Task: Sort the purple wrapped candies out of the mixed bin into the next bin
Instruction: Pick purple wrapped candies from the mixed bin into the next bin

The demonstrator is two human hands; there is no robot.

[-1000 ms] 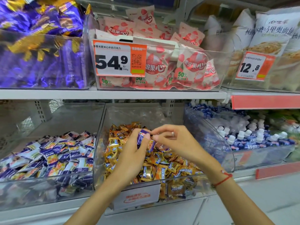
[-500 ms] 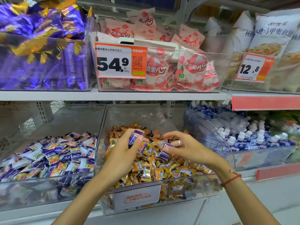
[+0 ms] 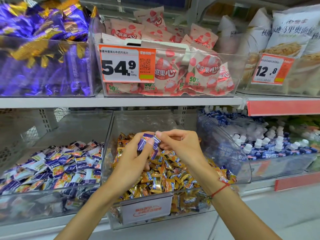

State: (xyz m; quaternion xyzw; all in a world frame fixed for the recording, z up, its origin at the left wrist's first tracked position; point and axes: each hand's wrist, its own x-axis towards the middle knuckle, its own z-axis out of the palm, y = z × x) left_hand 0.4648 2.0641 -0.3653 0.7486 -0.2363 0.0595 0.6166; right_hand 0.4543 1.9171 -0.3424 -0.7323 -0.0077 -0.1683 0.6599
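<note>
Both hands hover over the middle clear bin (image 3: 110, 135), which is full of orange-gold wrapped candies (image 3: 166, 177). My left hand (image 3: 133, 156) grips a few purple wrapped candies (image 3: 144, 143) between thumb and fingers. My right hand (image 3: 180, 144) pinches another purple candy (image 3: 157, 141) with thumb and forefinger, right against those in the left hand. A further purple candy (image 3: 154, 155) shows just below them, on the pile. The bin to the left (image 3: 52, 118) holds purple, white and orange wrapped candies (image 3: 65, 167).
To the right a curved clear bin (image 3: 242, 153) holds small blue-and-white bottles. The shelf above carries bins of purple-gold sweets (image 3: 43, 66), pink packets (image 3: 199, 71) and price tags (image 3: 127, 65). A label holder (image 3: 147, 209) hangs on the middle bin's front.
My right hand dipped into the pile, picked a purple candy and rose again to meet the left hand. The left hand stayed over the bin holding its candies.
</note>
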